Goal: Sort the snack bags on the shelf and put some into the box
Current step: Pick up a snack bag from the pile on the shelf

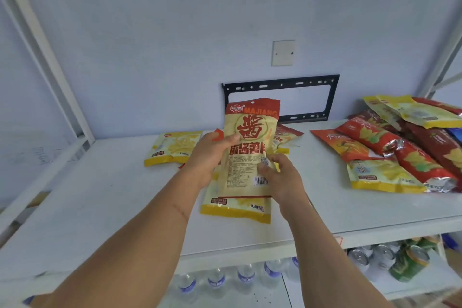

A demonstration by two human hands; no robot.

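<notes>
— Snack bags everywhere on that white shelf (100, 195), and the person has the tan-and-red bag (247, 150) lifted upright over the middle of it, clear of the board

— How is it held?

— Left hand (207, 157) wraps the left edge, thumb across the front. Right hand (280, 175) pinches the lower right side near the barcode, fingers curled onto it. Both have it; neither is slack

— So what should the person mind now?

— I'd say read the front, then match it. A yellow bag (237, 207) lies flat just beneath, another yellow one (175, 150) to the left, and the red heap (400, 147) is well apart on the right. Hold by the seams, not the puffed middle, so the crisps don't crush

— And the box?

— I can't see one from here, so whether this one goes in is a guess
</notes>
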